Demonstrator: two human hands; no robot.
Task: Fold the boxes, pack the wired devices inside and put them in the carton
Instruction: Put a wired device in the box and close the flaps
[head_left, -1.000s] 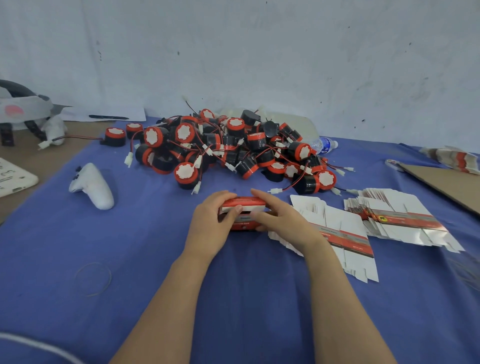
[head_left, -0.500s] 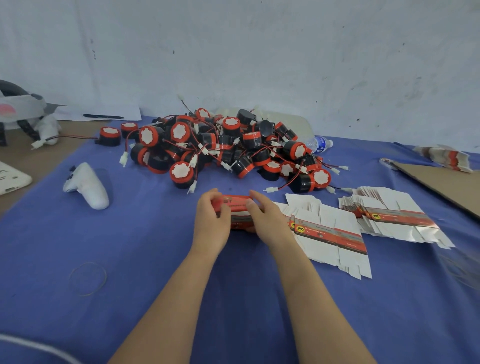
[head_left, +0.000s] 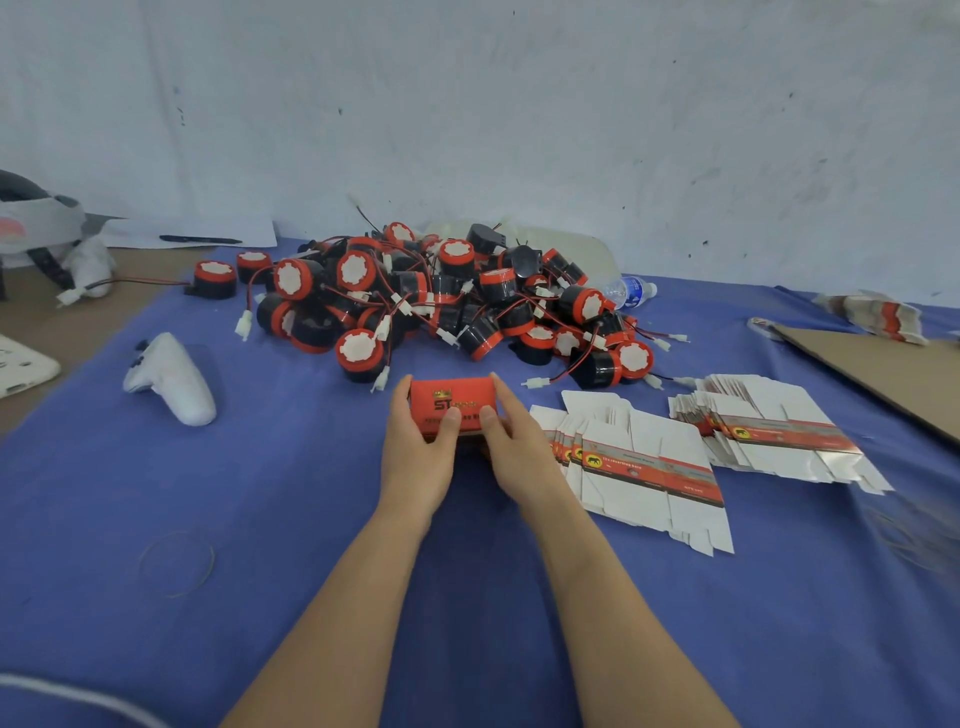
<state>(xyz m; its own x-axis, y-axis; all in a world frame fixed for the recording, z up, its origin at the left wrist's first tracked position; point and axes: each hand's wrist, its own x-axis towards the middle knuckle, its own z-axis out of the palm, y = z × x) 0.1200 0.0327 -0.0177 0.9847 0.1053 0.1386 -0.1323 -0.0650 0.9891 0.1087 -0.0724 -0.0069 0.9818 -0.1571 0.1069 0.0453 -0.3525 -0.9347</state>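
Box-folding seems in hand: the left hand (head_left: 415, 452) and right hand (head_left: 517, 454) grip the red box (head_left: 451, 401) between curled fingers (head_left: 399, 402), thumbs on top; next, probably, fetching a wired device from the pile (head_left: 441, 306) just beyond them.

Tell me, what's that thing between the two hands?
A red box, closed up, held at either end by the left hand and the right hand. The head view shows it.

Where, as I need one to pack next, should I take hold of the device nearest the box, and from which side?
Grip the device across its round red-rimmed body, coming from above on the near side. It sits at the near edge of the pile, white face tilted up, with bare cloth in front; the rest crowd it behind.
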